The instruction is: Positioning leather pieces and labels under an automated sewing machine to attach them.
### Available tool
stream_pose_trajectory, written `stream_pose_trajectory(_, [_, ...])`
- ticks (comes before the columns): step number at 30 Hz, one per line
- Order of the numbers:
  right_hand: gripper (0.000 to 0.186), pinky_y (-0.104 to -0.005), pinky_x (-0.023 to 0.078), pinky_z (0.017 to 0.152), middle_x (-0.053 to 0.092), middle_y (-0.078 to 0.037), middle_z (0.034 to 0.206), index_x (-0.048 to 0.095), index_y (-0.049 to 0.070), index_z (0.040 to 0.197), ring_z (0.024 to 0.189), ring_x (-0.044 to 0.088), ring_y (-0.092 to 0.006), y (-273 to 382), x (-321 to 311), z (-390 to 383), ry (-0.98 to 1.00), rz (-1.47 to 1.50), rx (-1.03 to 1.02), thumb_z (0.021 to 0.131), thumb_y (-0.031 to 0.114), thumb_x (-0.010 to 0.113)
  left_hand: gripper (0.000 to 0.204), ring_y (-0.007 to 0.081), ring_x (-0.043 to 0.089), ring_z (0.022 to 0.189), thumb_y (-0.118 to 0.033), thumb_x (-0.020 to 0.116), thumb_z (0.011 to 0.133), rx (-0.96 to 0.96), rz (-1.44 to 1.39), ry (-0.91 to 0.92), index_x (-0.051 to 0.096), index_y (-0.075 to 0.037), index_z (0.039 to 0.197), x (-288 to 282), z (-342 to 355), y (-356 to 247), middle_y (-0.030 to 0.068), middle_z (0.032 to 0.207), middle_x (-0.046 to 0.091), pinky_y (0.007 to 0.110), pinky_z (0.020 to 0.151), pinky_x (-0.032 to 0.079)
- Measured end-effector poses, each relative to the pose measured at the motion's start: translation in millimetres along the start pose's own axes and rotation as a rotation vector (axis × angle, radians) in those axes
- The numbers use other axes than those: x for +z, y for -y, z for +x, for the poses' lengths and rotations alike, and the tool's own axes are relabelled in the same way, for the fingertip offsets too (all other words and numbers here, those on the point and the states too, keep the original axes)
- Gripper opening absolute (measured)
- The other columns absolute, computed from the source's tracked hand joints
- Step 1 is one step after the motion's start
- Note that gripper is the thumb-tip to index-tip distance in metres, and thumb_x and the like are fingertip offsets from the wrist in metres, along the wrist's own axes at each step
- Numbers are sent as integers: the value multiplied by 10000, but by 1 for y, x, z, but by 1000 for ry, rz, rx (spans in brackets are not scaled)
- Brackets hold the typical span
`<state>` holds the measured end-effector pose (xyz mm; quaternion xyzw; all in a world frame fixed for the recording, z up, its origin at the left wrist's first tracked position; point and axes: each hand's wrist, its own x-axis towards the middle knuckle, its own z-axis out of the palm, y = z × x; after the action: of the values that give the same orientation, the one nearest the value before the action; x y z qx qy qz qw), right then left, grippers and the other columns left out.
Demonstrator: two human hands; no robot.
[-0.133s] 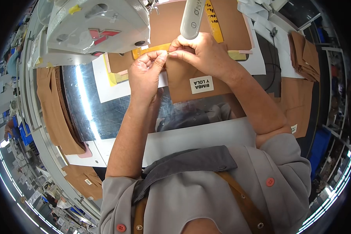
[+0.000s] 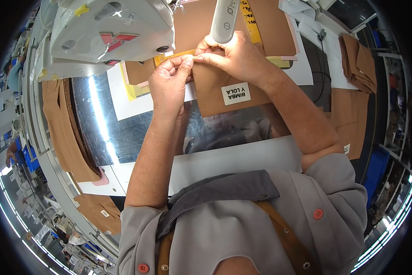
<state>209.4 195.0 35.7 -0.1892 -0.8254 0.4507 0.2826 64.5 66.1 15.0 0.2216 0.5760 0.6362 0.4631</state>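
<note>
My left hand (image 2: 168,84) and my right hand (image 2: 237,58) meet at the upper left corner of a brown fabric piece (image 2: 224,78), pinching it between thumbs and fingers. The piece carries a white label (image 2: 235,93) and hangs over a white sheet and a shiny metal worktop (image 2: 98,133). Behind my fingers lie yellow strips (image 2: 162,58) on a brown board (image 2: 187,23). A white elongated device (image 2: 223,20) hangs just above my right hand, covering part of its fingers.
A white sewing machine (image 2: 109,34) stands at upper left. Brown fabric stacks lie left (image 2: 64,128) and right (image 2: 354,59), with more pieces (image 2: 96,211) at lower left. A black cable (image 2: 322,73) runs down the right side. Racks and blue bins (image 2: 377,169) line the edges.
Both hands and the pinched brown piece have shifted slightly upward in the view, away from my body, and a little to the left.
</note>
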Motion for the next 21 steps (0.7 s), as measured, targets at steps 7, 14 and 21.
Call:
stream_pose_trajectory(7, [267,-268,512,760,710,-18,825,744,50,930,804,638,-95,-22,-9,30,191,76,126,899,312,786,225,121,690,773,-163,707,995,-101,-83,-51,684,8,1140,-5,15,3,59,927,732,273,741,593])
stream_pose_trajectory(14, [195,-276,510,676,715,-36,781,742,26,942,716,640,-96,-39,-3,65,301,57,16,941,221,727,261,170,720,927,-146,660,1019,-185,-126,-114,620,19,1217,-8,33,-3,118,1081,720,301,757,612])
stream_pose_trajectory(21, [159,-282,510,665,718,-46,780,742,28,948,717,651,-102,-45,1,94,230,-76,-68,942,184,713,263,192,728,917,-129,696,992,-132,-110,-115,600,38,1171,-4,16,-8,139,1034,718,316,738,624])
